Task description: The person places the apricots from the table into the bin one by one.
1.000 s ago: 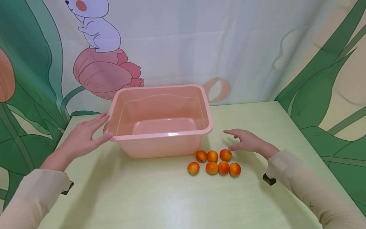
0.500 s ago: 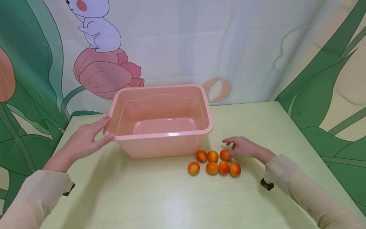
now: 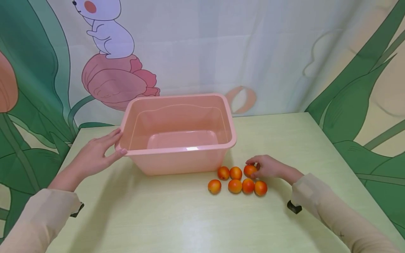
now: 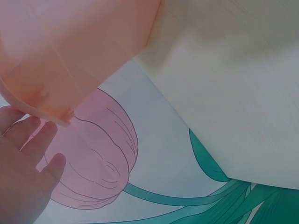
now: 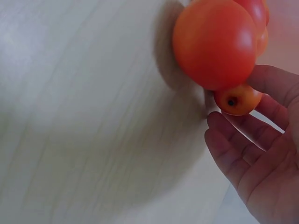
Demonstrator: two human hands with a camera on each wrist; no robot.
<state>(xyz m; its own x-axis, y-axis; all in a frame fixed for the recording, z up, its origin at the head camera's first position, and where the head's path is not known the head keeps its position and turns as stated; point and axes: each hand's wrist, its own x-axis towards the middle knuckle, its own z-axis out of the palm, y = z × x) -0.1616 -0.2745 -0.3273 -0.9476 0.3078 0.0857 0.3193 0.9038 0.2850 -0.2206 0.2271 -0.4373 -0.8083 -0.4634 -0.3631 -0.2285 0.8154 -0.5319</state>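
Note:
A pink plastic basin (image 3: 177,160) stands on the table. My left hand (image 3: 95,154) touches its left rim with nearly straight fingers and thumb; in the left wrist view, the fingertips (image 4: 46,133) lie against the rim's edge. Several small orange-red apples lie at the basin's front right corner. My right hand (image 3: 269,167) has thumb and fingers around the back right apple (image 3: 249,170), pinching it on the table. In the right wrist view that apple (image 5: 247,99) shows its dark blossom end between thumb and fingers, partly hidden by a nearer apple (image 5: 212,44).
Close by my right hand are other apples, among them a front right one (image 3: 261,188) and a separate one at the left (image 3: 214,186). The pale table (image 3: 177,218) reaches back to a printed curtain (image 3: 196,45).
My right hand has come down and slightly toward me onto the back right apple, its fingers closing round it. My left hand has moved slightly right against the basin's rim.

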